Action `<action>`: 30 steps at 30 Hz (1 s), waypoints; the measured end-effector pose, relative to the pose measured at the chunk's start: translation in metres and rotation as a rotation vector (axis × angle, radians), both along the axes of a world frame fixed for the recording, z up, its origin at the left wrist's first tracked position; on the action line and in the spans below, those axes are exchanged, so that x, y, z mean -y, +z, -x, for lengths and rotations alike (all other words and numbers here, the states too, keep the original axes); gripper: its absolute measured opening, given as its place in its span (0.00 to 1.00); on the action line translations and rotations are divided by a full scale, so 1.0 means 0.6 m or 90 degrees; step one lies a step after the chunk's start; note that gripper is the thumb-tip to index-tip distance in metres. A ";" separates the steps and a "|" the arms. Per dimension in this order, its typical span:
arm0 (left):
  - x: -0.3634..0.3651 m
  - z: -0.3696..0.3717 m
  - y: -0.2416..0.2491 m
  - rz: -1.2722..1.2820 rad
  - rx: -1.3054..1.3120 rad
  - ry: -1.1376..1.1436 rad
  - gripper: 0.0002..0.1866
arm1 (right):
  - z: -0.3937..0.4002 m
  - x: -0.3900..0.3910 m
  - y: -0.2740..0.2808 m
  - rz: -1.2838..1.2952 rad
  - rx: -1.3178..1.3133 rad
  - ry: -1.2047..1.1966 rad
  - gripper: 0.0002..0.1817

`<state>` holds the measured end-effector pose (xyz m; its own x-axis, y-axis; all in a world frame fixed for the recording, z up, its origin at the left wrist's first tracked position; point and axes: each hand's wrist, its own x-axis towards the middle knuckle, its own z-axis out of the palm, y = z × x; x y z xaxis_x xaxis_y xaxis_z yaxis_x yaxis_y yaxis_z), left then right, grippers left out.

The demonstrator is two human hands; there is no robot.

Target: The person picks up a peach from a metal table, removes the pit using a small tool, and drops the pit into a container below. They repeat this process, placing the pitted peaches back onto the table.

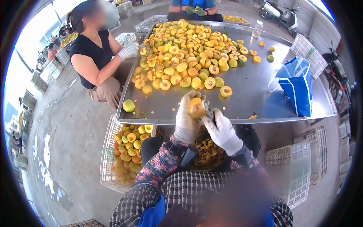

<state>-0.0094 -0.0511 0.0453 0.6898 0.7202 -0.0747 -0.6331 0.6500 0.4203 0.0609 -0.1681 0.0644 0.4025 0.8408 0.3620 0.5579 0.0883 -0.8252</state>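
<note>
My left hand [186, 122], in a white glove, is closed around a yellow peach half [195, 108] with its cut face showing. Also gloved, my right hand [222, 133] grips a small metal pitting tool [207, 109], whose end is at the right side of the fruit; its exact tip is hard to make out. Both hands are over the front edge of the metal table [257, 92]. Just beyond them lies a large heap of halved yellow peaches [181, 56]. Below my hands, a container of peach scraps [207, 153] sits between my legs.
A white crate of peach halves [130, 145] stands at lower left. The table also bears a blue bag [297, 89], a clear jar [257, 29] and a lone peach [128, 106]. Co-workers sit left [94, 56] and opposite [193, 9]. Crates [289, 166] are at right.
</note>
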 end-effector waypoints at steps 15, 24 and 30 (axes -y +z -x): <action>0.015 0.001 0.013 0.027 -0.043 0.011 0.17 | 0.014 0.005 -0.022 0.191 0.285 -0.110 0.16; 0.021 0.008 0.004 -0.083 -0.119 0.026 0.15 | 0.013 0.018 -0.054 0.084 0.123 0.002 0.15; -0.012 0.007 0.000 -0.069 -0.117 -0.085 0.14 | -0.010 0.014 -0.030 0.072 0.062 0.079 0.12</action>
